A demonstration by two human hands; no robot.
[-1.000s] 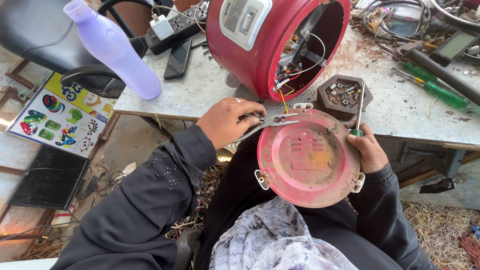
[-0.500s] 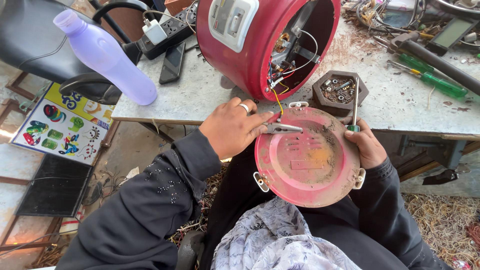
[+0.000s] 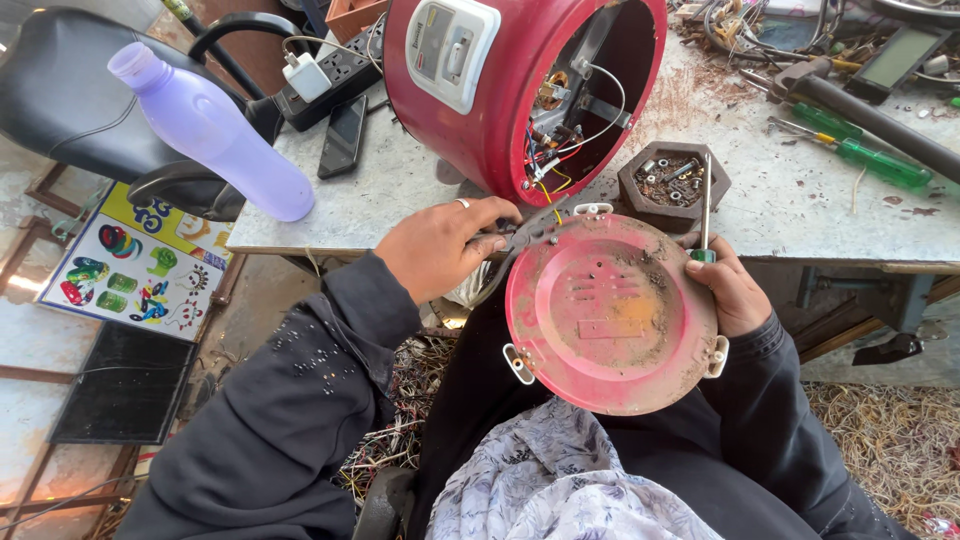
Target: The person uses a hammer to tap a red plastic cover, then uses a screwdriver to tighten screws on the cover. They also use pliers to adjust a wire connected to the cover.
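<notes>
My left hand (image 3: 440, 245) is gripping pliers (image 3: 525, 235) at the wires (image 3: 548, 180) of the red cooker (image 3: 500, 90); below it, my right hand (image 3: 735, 290) is holding a screwdriver (image 3: 705, 215) and the removed base plate (image 3: 610, 310), already off, wiring unfinished.

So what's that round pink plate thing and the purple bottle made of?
The round base plate looks like painted metal: stamped ridges, and pink paint worn dull and rusty-brown in the middle, with pale tabs, likely plastic, at its rim. The purple bottle looks like smooth matte plastic, evenly coloured, with no shine or dents.
</notes>
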